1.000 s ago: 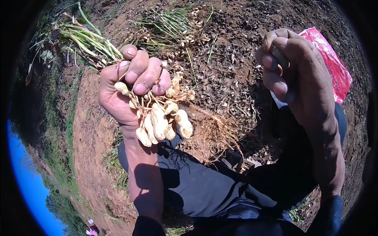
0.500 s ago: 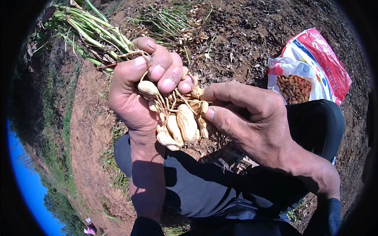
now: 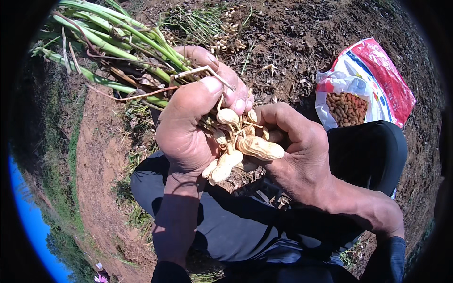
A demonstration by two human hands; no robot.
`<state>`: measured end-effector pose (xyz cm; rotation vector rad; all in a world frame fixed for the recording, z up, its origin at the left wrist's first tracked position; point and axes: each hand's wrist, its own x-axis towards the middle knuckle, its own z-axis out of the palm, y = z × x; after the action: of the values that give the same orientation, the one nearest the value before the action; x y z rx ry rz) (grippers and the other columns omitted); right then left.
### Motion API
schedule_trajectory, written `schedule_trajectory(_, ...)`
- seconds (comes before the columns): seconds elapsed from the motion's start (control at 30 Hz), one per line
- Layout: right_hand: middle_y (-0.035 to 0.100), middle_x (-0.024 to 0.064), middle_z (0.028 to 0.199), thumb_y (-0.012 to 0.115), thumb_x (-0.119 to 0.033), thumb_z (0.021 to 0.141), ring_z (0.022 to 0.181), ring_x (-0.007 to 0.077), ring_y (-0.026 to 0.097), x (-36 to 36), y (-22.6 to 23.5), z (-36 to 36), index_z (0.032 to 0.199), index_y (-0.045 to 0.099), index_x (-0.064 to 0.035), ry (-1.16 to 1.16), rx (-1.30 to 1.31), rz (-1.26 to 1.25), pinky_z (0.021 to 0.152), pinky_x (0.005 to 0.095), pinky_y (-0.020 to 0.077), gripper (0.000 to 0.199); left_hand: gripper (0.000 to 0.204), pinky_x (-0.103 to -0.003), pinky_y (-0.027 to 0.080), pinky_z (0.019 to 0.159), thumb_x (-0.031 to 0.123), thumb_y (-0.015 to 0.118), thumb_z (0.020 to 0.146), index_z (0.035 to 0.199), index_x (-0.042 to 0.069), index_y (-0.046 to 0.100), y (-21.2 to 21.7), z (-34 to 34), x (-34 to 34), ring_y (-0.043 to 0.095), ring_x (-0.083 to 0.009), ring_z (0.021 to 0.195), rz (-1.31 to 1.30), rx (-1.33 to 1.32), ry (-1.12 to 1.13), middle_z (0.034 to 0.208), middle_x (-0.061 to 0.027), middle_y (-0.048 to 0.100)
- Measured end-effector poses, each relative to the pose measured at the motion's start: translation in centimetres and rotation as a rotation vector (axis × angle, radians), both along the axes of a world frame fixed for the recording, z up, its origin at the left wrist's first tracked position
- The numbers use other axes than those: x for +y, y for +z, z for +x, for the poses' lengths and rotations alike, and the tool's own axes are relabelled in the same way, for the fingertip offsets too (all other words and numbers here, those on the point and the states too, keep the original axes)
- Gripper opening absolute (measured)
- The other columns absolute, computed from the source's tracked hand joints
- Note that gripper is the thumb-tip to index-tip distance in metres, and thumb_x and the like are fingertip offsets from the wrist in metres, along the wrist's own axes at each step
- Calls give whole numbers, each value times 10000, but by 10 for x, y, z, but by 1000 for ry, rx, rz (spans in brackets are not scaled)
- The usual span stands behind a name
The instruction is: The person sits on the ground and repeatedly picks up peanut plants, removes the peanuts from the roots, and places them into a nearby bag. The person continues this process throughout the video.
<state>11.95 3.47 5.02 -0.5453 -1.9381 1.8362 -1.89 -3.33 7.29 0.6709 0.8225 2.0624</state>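
A bunch of pulled-up peanut plants, with green stems (image 3: 127,45) pointing to the upper left, is wrapped in the closed fingers of my left hand (image 3: 186,125). Pale peanuts (image 3: 259,147) hang in a cluster on thin stalks from its root end, below my left fingers. My right hand (image 3: 302,158) is closed at the right side of this cluster, its curled fingers and thumb gripping among the pods. One large pod lies across the right thumb. The right fingertips are partly hidden behind the pods.
To the right, an opened red, white and blue bag (image 3: 384,89) holds several brown peanuts (image 3: 347,109). My dark-trousered knee (image 3: 377,146) is just below it. Pulled plants (image 3: 198,23) with pods lie on the bare soil at the top. Green growth lines the left.
My left hand has moved right and turned, bringing the stems further into view. My right hand has shifted slightly left and its fingers have curled deeper into the pods.
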Motion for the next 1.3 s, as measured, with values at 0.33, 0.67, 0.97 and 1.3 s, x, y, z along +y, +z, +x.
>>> schedule_trajectory(0.33,662,67,928,624,-18,893,810,71,618,16,13,-1,1079,613,65,112,7,-200,696,216,508,204,168,-316,486,613,137,515,907,1015,20,565,-4,-18,0,495,-147,644,-46,-337,-3,745,-14,517)
schedule_trajectory(0.67,659,73,933,689,-43,884,804,79,625,7,5,-5,1159,591,76,66,130,-316,673,220,517,315,136,-305,472,598,102,492,882,995,27,477,1,1,8,507,-157,641,-168,-169,261,711,-55,500)
schedule_trajectory(0.97,626,69,728,596,-37,905,571,73,583,8,22,-5,985,555,60,-137,80,-438,473,211,456,132,141,-283,420,557,114,505,863,982,65,449,4,3,12,464,-134,586,-155,-242,218,668,-11,453)
schedule_trajectory(1.3,612,121,928,443,-71,888,523,126,562,35,33,0,1132,540,55,36,-44,-669,479,218,457,292,122,-312,447,548,137,491,902,1004,74,518,5,-9,2,454,-117,565,-178,-88,240,653,13,445)
